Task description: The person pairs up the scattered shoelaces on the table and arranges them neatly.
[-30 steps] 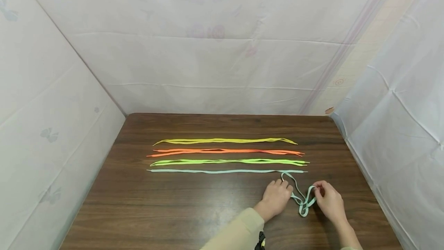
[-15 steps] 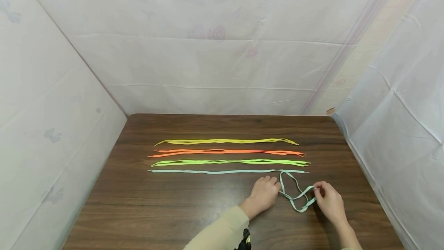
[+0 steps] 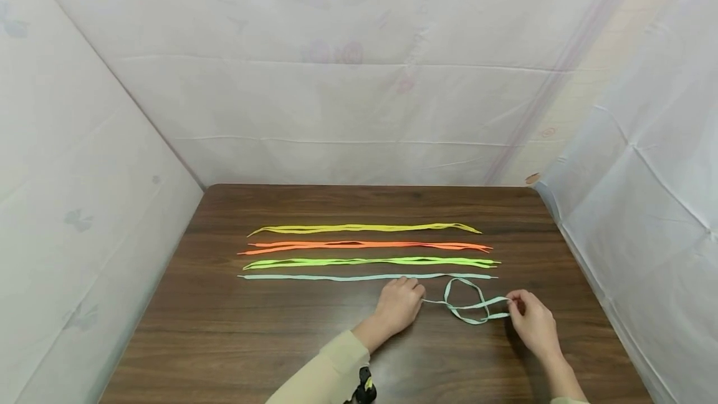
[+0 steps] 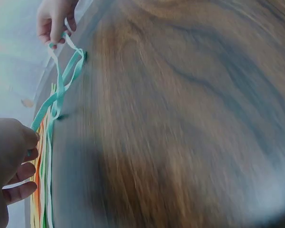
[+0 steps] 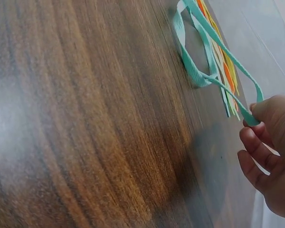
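A pale mint shoelace (image 3: 468, 322) stretches in loose loops between my two hands at the table's right side. My left hand (image 3: 399, 304) pinches one part of it, just in front of the straight laces. On the right, my right hand (image 3: 533, 324) pinches the lace between thumb and index finger, where it doubles back. In the right wrist view, the lace (image 5: 194, 71) hangs in a round loop off those fingertips. The left wrist view shows the lace (image 4: 60, 92) crossing over itself midway between the hands.
Behind the hands, a single mint lace (image 3: 348, 278) lies straight across the brown table (image 3: 252, 341). Parallel beyond it lie green laces (image 3: 370, 261), orange laces (image 3: 364, 244) and yellow laces (image 3: 359, 228). White sheets (image 3: 348, 98) enclose the table's back and sides.
My left hand has moved left and slightly away from me, drawing the mint lace out from a bunched tangle into longer loops. The right hand has stayed nearly still, holding its end.
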Tool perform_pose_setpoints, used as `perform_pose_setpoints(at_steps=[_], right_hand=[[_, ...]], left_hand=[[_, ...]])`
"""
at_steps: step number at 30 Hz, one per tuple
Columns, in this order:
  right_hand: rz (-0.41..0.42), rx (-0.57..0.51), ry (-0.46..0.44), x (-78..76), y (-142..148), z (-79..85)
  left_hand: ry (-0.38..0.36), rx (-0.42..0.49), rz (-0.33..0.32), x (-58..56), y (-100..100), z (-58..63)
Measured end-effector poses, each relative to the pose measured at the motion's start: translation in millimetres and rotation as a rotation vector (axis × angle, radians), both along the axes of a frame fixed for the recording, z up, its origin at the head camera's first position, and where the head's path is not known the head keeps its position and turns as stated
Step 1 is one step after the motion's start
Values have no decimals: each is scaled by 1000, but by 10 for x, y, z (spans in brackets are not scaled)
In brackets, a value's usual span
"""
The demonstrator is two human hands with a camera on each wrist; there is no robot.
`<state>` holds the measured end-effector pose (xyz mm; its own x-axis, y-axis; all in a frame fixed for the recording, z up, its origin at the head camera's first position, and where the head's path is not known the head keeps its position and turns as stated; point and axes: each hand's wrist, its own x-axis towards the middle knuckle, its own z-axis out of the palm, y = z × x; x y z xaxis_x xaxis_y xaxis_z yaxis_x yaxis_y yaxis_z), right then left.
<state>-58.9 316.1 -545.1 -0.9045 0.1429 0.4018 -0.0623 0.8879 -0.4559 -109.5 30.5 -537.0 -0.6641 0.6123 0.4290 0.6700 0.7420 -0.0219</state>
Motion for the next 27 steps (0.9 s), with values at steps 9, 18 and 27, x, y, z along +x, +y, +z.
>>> perform_pose_setpoints(at_steps=[9,18,27], right_hand=[[23,12,-22,-5,0,19],[31,24,6,-28,-17,21],[47,29,0,-50,7,25]], left_hand=[[-36,40,32,-11,-376,52],[-47,83,78,29,-776,7],[-54,122,141,72,-1210,7]])
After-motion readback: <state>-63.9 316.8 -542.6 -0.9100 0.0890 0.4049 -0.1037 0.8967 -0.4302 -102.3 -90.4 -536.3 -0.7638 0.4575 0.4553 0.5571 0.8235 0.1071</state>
